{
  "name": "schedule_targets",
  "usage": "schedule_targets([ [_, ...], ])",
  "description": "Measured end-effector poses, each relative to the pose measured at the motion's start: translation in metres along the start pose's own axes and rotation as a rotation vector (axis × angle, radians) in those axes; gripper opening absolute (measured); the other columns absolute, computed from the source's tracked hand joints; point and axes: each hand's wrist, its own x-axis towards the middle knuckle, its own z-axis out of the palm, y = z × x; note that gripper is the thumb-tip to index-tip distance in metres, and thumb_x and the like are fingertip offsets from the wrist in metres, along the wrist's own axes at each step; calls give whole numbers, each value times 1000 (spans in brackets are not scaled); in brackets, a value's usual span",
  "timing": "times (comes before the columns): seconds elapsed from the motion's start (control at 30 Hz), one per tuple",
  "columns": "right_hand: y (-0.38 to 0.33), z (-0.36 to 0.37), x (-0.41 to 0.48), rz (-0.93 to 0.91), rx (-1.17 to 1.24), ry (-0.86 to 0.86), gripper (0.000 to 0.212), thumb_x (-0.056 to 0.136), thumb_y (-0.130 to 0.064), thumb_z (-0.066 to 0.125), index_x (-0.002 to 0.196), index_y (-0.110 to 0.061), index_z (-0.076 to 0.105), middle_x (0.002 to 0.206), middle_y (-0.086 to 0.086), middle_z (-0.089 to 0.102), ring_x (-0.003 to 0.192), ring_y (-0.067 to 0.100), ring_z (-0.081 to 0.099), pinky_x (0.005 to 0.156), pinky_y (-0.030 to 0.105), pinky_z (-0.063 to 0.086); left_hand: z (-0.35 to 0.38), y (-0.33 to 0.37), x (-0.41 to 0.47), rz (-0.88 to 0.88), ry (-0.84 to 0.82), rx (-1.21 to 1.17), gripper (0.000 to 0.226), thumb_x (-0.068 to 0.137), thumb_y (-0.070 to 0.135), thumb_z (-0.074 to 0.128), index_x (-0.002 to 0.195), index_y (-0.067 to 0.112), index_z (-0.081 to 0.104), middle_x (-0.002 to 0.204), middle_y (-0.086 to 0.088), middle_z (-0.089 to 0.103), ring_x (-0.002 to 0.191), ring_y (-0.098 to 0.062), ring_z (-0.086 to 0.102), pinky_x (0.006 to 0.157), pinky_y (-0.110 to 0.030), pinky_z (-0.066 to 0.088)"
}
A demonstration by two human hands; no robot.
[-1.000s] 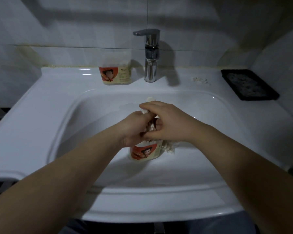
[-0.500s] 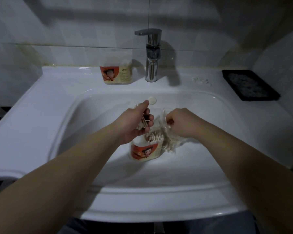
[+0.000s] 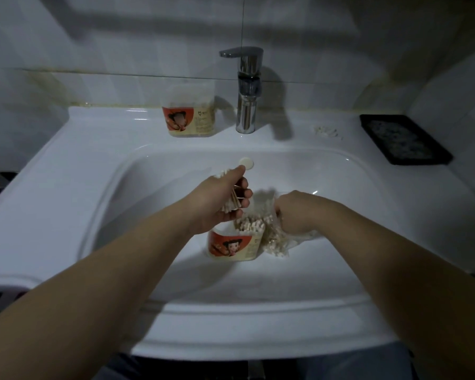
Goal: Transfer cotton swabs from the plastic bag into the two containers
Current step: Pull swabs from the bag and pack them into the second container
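Sink (image 3: pixel 231 341) porcelain fills the lower frame, and both bare forearms reach over its front rim into the basin. Just below centre the near container (image 3: pixel 232 246) stands upright on the basin floor, its red label facing the camera, with a crowd of standing swabs (image 3: pixel 250 224) showing at its open top. Touching its right side lies the plastic bag (image 3: pixel 276 244), crumpled and with plenty of swabs inside. The right hand (image 3: pixel 295 215) grips the bag's upper part with fingers clenched on the film. Slightly higher and to the left, the left hand (image 3: pixel 220 204) has its fingers curled round a bundle of swabs (image 3: pixel 232 200), held above the near container's mouth, apart from it. Beyond the knuckles a round cap (image 3: pixel 246 163) sits on the basin's back wall. On the back ledge, upper centre, the far container (image 3: pixel 188 117) stands beside the tap (image 3: pixel 247 100); whether it holds any swabs I cannot tell. A few loose swabs (image 3: pixel 325 130) lie on the ledge to the right, near a black tray (image 3: pixel 403 138). The job looks partway through: one container is well stocked, the bag is far from spent, and the far container probably waits.
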Motion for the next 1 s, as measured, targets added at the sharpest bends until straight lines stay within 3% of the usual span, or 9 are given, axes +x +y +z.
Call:
schedule_targets([
  [0.1, 3, -9, -1, 45, 25, 53, 17, 90, -14, 51, 80, -14, 64, 75, 1, 61, 69, 21, 59, 60, 28, 43, 1, 0, 0, -11, -8, -3, 35, 105, 44, 48, 81, 20, 54, 72, 2, 62, 58, -12, 56, 62, -27, 47],
  [0.2, 2, -21, -6, 71, 115, 112, 25, 87, -5, 50, 65, -15, 55, 67, 3, 58, 60, 19, 53, 51, 27, 37, 1, -1, 1, -25, -23, -18, 35, 106, 43, 47, 81, 20, 55, 72, 1, 62, 58, -12, 56, 63, -26, 48],
  [0.37, 9, -30, -18, 73, 291, 212, 32, 85, -5, 51, 57, -19, 58, 58, 1, 60, 56, 20, 58, 51, 26, 39, 3, -5, 2, -32, -47, -32, 34, 106, 41, 47, 82, 19, 55, 72, 0, 61, 61, -14, 56, 68, -28, 47],
  [0.47, 12, -36, -21, 86, 406, 339, 30, 81, -6, 56, 69, -25, 76, 58, -5, 69, 56, 12, 67, 49, 16, 44, 5, -6, 4, -10, -66, -38, 32, 107, 39, 47, 84, 18, 56, 73, 0, 62, 63, -15, 57, 70, -29, 47],
  [0.57, 14, -37, -21, 103, 425, 428, 25, 88, -12, 58, 81, -20, 81, 70, -2, 74, 63, 12, 68, 64, 27, 56, 6, -6, 4, 15, -83, -29, 31, 107, 38, 46, 86, 17, 57, 75, -1, 63, 64, -16, 57, 69, -30, 48],
  [0.7, 16, -33, -20, 101, 414, 334, 26, 86, -12, 59, 70, -20, 77, 63, -2, 71, 60, 12, 69, 66, 29, 57, 8, -4, -2, 82, -130, -24, 30, 108, 36, 45, 93, 16, 62, 91, -5, 71, 71, -15, 63, 64, -27, 53],
  [0.83, 8, -38, -23, 90, 422, 331, 21, 83, -11, 63, 81, -23, 81, 62, -3, 69, 63, 13, 67, 65, 29, 55, 14, -3, -7, 165, -206, 18, 31, 109, 34, 43, 106, 14, 67, 120, -5, 74, 90, -16, 70, 71, -27, 57],
  [1.0, 3, -39, -25, 39, 373, 339, 19, 92, -25, 64, 85, -21, 81, 59, -3, 67, 60, 15, 65, 61, 30, 52, 16, -6, -5, 242, -97, 173, 34, 107, 33, 48, 115, 11, 71, 114, -1, 76, 96, -16, 75, 76, -29, 59],
])
